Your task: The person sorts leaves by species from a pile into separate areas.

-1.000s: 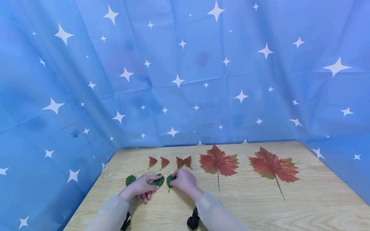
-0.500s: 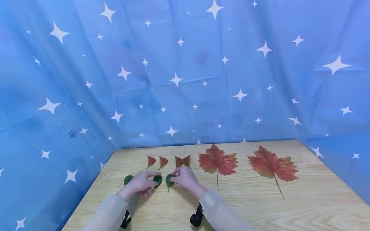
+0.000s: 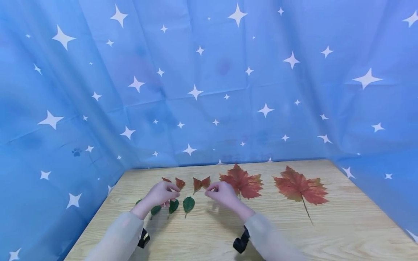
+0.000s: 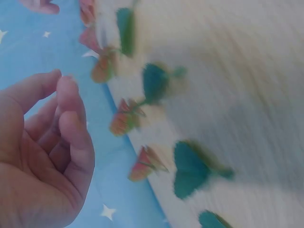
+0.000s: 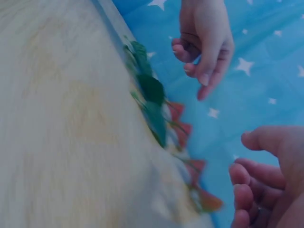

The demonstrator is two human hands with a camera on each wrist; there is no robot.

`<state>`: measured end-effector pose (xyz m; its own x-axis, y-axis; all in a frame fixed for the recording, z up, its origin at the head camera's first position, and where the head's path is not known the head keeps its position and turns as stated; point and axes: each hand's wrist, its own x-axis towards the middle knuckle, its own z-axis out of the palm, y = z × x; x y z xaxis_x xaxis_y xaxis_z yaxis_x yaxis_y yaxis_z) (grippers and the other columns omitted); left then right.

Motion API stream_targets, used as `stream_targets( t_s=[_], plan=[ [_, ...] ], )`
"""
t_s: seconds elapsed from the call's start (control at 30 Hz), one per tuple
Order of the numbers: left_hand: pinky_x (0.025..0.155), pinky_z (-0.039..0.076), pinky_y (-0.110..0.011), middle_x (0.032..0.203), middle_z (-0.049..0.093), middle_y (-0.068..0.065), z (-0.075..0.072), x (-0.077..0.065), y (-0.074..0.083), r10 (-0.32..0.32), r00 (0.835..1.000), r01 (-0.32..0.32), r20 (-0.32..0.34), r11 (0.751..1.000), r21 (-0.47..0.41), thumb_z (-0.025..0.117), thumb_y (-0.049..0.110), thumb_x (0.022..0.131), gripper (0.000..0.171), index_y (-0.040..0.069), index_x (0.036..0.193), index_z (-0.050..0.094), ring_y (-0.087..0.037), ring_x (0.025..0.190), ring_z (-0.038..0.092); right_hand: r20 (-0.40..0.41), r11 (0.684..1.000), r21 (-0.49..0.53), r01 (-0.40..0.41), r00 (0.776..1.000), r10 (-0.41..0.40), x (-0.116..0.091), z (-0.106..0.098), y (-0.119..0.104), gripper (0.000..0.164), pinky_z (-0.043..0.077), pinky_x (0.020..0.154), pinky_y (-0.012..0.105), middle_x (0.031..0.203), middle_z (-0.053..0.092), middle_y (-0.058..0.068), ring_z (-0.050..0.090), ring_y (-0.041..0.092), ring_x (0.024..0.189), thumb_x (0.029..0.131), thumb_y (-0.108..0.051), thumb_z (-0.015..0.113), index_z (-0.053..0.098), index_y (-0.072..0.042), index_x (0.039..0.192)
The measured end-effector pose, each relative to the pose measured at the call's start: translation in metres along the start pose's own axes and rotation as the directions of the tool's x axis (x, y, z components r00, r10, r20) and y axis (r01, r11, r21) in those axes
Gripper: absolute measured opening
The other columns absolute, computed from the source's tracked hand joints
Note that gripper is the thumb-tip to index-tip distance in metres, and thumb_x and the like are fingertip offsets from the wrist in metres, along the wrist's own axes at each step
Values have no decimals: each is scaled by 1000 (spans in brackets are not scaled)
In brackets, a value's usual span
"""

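Note:
My left hand hovers with loosely bent fingers above a row of several small green leaves, holding nothing. The rightmost green leaf lies uncovered; another green leaf sits by the left fingertips, and the ones further left are partly hidden by that hand. Behind them is a row of small red leaves, among them a red leaf just past the left fingers and a pair of red leaves between the hands. My right hand is raised beside that pair, thumb and fingers apart in the right wrist view, also holding nothing.
Two large red maple leaves with long stems lie to the right, one maple leaf partly behind the right hand, the other maple leaf further right. A light wooden table carries everything, and a blue star-patterned cloth hangs behind it.
The right hand has released the rightmost green leaf and moved up and right. The left hand has lifted off the green leaf beside it and shifted slightly toward the red leaves.

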<state>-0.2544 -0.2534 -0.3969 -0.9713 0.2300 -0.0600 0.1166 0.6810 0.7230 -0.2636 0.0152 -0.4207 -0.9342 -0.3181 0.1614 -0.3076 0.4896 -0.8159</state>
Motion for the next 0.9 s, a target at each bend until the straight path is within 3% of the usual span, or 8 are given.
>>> stream_targets(
  t_s=[0.13, 0.27, 0.57, 0.73, 0.9],
  plan=[
    [48, 49, -36, 86, 67, -13, 8, 9, 16, 48, 999, -48, 6, 999, 4, 66, 23, 94, 17, 9, 100, 73, -21, 54, 61, -64, 999, -28, -27, 998, 25, -11, -36, 8, 15, 47, 60, 32, 78, 64, -3, 57, 13, 68, 89, -25, 71, 74, -12, 95],
    [50, 50, -37, 82, 67, -10, 23, 18, 31, 107, 994, -107, 35, 994, -11, 66, 21, 94, 14, 9, 89, 73, -24, 59, 62, -117, 997, -62, -53, 992, 45, -26, -74, 18, 12, 46, 60, 32, 78, 64, -2, 56, 15, 67, 89, -23, 71, 74, -11, 92],
    [59, 54, -45, 84, 69, -15, 69, 37, 68, 119, 989, -115, 88, 992, -43, 69, 24, 91, 21, 3, 88, 73, -40, 74, 66, -192, 986, -134, -101, 979, 74, -69, -152, 53, 22, 46, 62, 33, 86, 66, 5, 55, 17, 72, 91, -23, 68, 73, -4, 101],
    [51, 50, -36, 76, 69, -15, 101, 48, 82, 111, 989, -105, 102, 992, -63, 73, 22, 88, 27, -4, 81, 72, -30, 61, 64, -227, 976, -153, -155, 967, 118, -92, -180, 78, 26, 48, 63, 33, 88, 66, 4, 58, 17, 75, 91, -24, 68, 72, -1, 102],
    [46, 38, -29, 51, 54, -4, 133, 59, 92, 97, 991, -91, 97, 994, -64, 73, 22, 88, 39, -7, 64, 64, -14, 42, 43, -267, 968, -157, -198, 952, 152, -112, -201, 108, 27, 47, 63, 34, 89, 66, 5, 57, 18, 75, 91, -25, 68, 71, 0, 100]
  ],
)
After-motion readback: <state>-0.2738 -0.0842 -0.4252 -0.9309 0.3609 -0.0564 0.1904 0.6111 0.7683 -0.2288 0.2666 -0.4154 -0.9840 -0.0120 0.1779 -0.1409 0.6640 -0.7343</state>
